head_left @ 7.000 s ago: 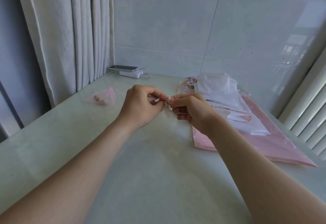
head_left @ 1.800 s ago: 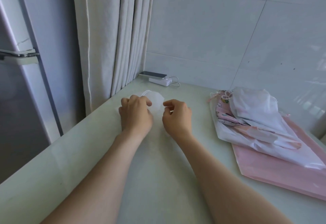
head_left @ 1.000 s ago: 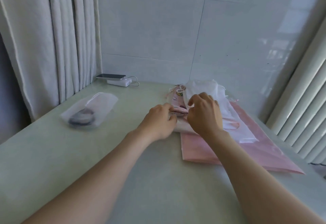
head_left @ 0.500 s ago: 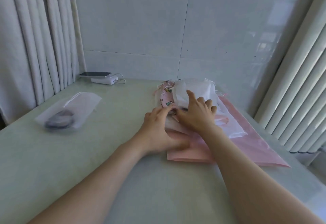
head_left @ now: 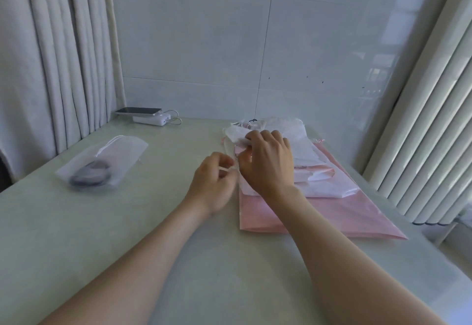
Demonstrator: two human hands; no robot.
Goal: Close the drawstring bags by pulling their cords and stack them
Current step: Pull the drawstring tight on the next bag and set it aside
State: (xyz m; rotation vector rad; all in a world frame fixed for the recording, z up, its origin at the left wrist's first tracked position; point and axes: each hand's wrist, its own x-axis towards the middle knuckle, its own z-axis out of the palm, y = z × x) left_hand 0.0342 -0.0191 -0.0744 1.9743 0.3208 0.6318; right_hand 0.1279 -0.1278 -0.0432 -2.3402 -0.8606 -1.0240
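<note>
I'd say the person is just starting on the next bag: a cord is in hand, but no mouth has been drawn shut yet. The left hand [head_left: 213,186] is curled tight, with thumb and forefinger pinching a thin white cord [head_left: 226,169] that leads right into the heap. The right hand [head_left: 270,163] sits on top of the pile of bags [head_left: 321,179]. Its fingers are bent over the crumpled edge of a white bag [head_left: 236,134] at the pile's far left corner and grip it. I can't tell how much cloth is inside that grip.

The pile lies on the right half of the table [head_left: 127,235], close to the tiled wall. It is several thin white bags, flat and rumpled, overlapping on a big pink bag [head_left: 332,214] that sticks out on the near side. They look light and limp, cloth that bunches rather than slides.

Next, I'd guess, the left hand has to draw the cord leftward while the right hand anchors the bag's mouth. That way the neck gathers instead of the whole bag trailing after. The risk is dragging neighbouring bags along.

Well apart on the left lies a sheer drawstring bag [head_left: 122,151] with something dark [head_left: 90,176] inside and its cord showing at the far end. That is likely where the stack will go. A phone [head_left: 139,110] rests on a power bank [head_left: 153,120] at the far edge.
</note>
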